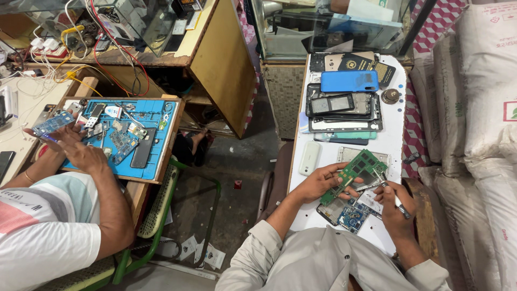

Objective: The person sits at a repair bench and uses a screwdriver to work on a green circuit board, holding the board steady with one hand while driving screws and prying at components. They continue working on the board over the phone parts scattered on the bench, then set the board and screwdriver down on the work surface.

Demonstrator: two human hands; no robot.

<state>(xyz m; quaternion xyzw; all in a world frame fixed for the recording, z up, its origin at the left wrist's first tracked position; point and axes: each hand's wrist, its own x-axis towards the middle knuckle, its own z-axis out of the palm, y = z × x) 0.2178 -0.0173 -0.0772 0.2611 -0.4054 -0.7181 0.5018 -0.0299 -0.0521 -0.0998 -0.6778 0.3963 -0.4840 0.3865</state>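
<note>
My left hand [322,182] holds a green phone circuit board [360,168] tilted above the white table [390,143]. My right hand [397,203] grips a thin metal tool [386,188] whose tip touches the board's lower right edge. Under my hands lie a small blue circuit board [353,216] and an open phone frame [331,209].
A white phone [309,158] lies left of my hands. Stacked phone frames [344,106] and a blue back cover [349,81] fill the far table. White sacks [484,97] stand at right. At left, a co-worker's hands [81,153] work over a blue repair mat [153,156].
</note>
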